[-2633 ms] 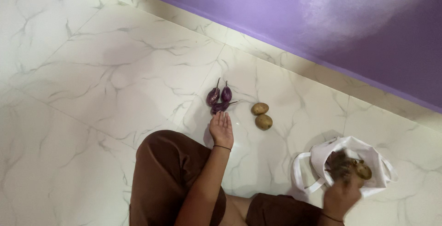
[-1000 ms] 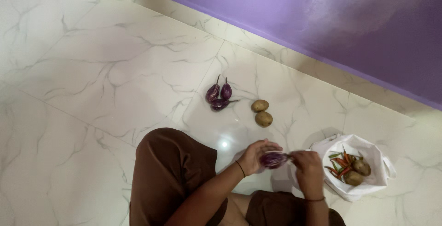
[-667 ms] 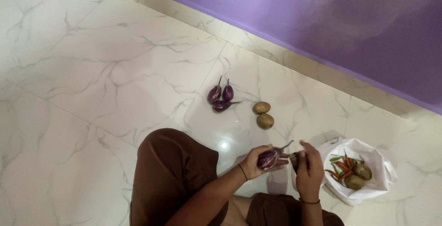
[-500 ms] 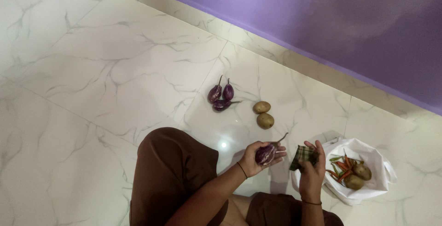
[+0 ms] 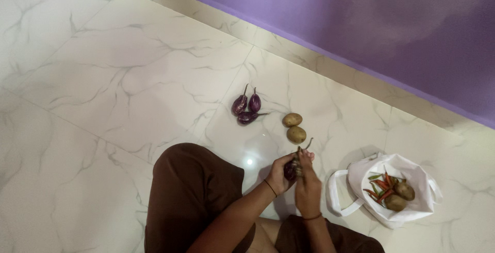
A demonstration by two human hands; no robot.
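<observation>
Both hands grip small purple eggplant [image 5: 292, 169] above marble floor [image 5: 103, 78]: left hand [image 5: 281, 173] cups it, right hand [image 5: 308, 181] pinches stem end. Risk: glossy skin slips, fruit drops beside potatoes [image 5: 294, 128], near open white bag [image 5: 392, 188].

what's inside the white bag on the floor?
The open white bag shows red and green chillies and two potatoes lying on top. Anything beneath them or tucked under the bag's folded sides is covered and cannot be seen.
</observation>
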